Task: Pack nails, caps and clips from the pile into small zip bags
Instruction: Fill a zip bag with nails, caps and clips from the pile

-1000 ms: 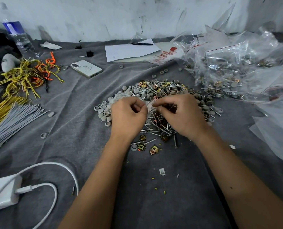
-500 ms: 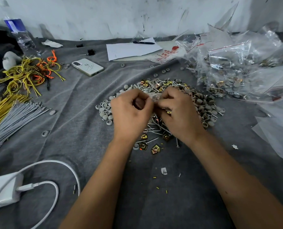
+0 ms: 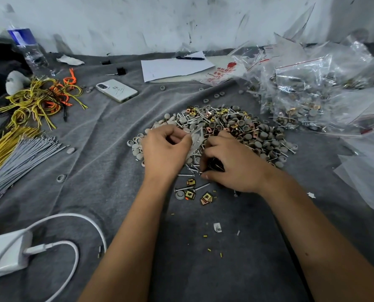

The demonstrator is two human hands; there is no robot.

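Observation:
A pile of nails, grey caps and copper-coloured clips lies on the grey cloth in the middle. My left hand pinches a small clear zip bag at the pile's left side. My right hand lies curled on the near edge of the pile, fingers closed round dark clips and nails. A few loose clips and nails lie just in front of both hands. What the right palm covers is hidden.
Filled and empty zip bags heap up at the right. A phone, paper with a pen, a water bottle, yellow and orange wires, grey ties and a white charger lie around.
The hands were joined at the bag; now the right hand has dropped lower onto the pile's near edge, while the left keeps hold of the bag.

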